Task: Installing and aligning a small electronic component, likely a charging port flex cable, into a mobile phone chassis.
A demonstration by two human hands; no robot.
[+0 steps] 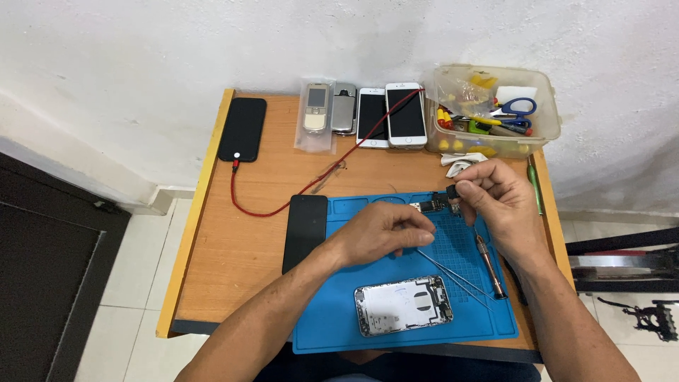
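Note:
My left hand (385,230) rests on the blue work mat (332,318), fingers curled over a small dark phone part (429,206). My right hand (495,194) hovers just right of it, pinching the black end of that part (451,191) between thumb and fingers. An opened phone housing (403,305) lies face down on the mat near the front edge. Tweezers (456,277) and a screwdriver (489,265) lie on the mat below my right hand. A black phone screen (305,230) lies at the mat's left edge.
On the wooden table (233,269), a black phone (242,127) is plugged into a red cable (283,205). Several phones (368,113) line the back edge. A clear plastic box (495,113) holds scissors and tools. A green tool (535,185) lies at the right edge.

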